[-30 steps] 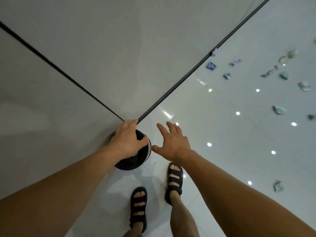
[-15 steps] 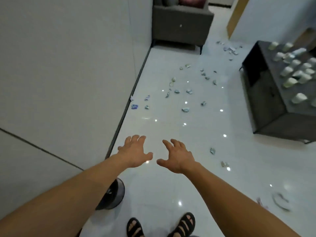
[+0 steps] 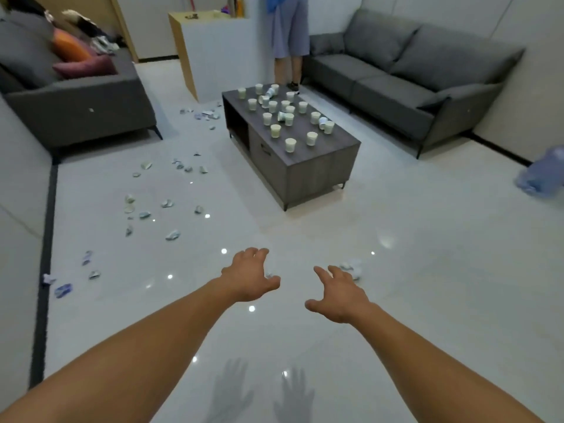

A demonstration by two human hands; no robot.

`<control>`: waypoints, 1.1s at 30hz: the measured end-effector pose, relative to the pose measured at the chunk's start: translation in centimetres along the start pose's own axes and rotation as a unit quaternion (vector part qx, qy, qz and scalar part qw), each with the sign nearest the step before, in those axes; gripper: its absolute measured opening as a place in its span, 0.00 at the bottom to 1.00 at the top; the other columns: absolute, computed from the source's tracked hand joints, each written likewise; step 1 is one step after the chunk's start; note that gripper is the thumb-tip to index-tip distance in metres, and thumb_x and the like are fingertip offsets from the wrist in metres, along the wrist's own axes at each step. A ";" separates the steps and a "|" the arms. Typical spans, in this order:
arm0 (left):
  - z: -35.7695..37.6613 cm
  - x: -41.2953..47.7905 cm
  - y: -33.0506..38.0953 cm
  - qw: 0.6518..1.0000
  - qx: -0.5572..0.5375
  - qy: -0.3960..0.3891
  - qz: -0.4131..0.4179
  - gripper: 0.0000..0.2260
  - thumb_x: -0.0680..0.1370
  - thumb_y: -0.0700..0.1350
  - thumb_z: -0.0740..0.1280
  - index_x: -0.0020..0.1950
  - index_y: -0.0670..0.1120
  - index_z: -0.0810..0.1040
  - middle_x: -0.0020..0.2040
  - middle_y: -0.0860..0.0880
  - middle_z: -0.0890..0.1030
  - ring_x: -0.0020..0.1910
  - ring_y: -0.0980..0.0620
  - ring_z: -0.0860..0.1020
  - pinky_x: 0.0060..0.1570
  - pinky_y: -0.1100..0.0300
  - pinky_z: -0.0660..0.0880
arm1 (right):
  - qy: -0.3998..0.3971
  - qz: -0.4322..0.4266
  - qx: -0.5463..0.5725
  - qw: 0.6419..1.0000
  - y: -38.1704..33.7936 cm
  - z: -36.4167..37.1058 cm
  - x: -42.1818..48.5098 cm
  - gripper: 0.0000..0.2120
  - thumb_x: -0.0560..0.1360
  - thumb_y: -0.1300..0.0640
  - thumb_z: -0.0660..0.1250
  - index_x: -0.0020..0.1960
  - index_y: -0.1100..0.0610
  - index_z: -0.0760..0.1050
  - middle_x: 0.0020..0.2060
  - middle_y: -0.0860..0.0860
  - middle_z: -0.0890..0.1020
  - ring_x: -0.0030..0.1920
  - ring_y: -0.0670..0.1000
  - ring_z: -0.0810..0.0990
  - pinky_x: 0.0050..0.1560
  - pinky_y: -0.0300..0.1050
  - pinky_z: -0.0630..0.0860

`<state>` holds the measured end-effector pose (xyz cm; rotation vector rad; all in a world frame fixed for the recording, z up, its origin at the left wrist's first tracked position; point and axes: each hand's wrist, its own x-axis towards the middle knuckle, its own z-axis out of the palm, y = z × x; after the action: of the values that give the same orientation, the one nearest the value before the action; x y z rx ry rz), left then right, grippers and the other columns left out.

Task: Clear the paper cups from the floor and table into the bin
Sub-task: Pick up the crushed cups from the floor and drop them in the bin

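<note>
Several white paper cups [image 3: 290,145] stand or lie on the dark wooden coffee table [image 3: 317,169] in the middle of the room. Crushed cups [image 3: 172,235] are strewn over the glossy white floor to the left. Another crumpled cup [image 3: 354,268] lies just beyond my right hand [image 3: 338,296]. My left hand [image 3: 250,277] and my right hand reach forward above the floor, fingers spread, holding nothing. The bin is out of view.
A grey sofa [image 3: 406,77] lines the right wall and another with cushions [image 3: 76,96] stands at the left. A person's legs [image 3: 290,41] show behind the table beside a white counter [image 3: 213,56]. A blue bag [image 3: 543,175] sits at the right edge.
My view swung up from the black bin in the corner to the whole room. My left hand let go of the bin; both hands now hang open over the floor.
</note>
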<state>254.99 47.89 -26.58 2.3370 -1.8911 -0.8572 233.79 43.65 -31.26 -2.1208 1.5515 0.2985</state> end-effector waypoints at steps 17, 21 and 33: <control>2.6 24.5 17.1 0.993 0.034 -0.087 0.075 0.36 0.75 0.61 0.63 0.77 0.49 0.53 0.76 0.46 0.58 0.73 0.43 0.60 0.68 0.44 0.65 | -0.012 0.095 0.011 0.995 21.3 -9.5 13.9 0.42 0.74 0.40 0.66 0.79 0.44 0.46 0.78 0.50 0.50 0.76 0.57 0.52 0.68 0.55 0.67; 2.7 30.3 18.8 0.990 0.021 -0.121 0.070 0.36 0.75 0.61 0.63 0.77 0.50 0.53 0.75 0.46 0.59 0.72 0.43 0.60 0.67 0.45 0.66 | -0.019 0.082 0.003 0.996 23.9 -11.5 18.9 0.42 0.74 0.40 0.67 0.79 0.43 0.45 0.78 0.51 0.50 0.76 0.57 0.52 0.69 0.54 0.68; 6.3 46.4 22.3 0.990 0.001 -0.142 -0.009 0.35 0.75 0.61 0.63 0.77 0.49 0.54 0.76 0.47 0.58 0.73 0.44 0.59 0.66 0.45 0.66 | -0.118 -0.004 -0.013 0.993 32.0 -11.2 36.6 0.42 0.74 0.43 0.67 0.79 0.41 0.45 0.79 0.50 0.48 0.77 0.55 0.47 0.69 0.55 0.67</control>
<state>237.75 1.76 -42.91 2.3425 -1.9682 -1.2497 214.59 0.16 -46.40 -2.0259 1.4094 0.5480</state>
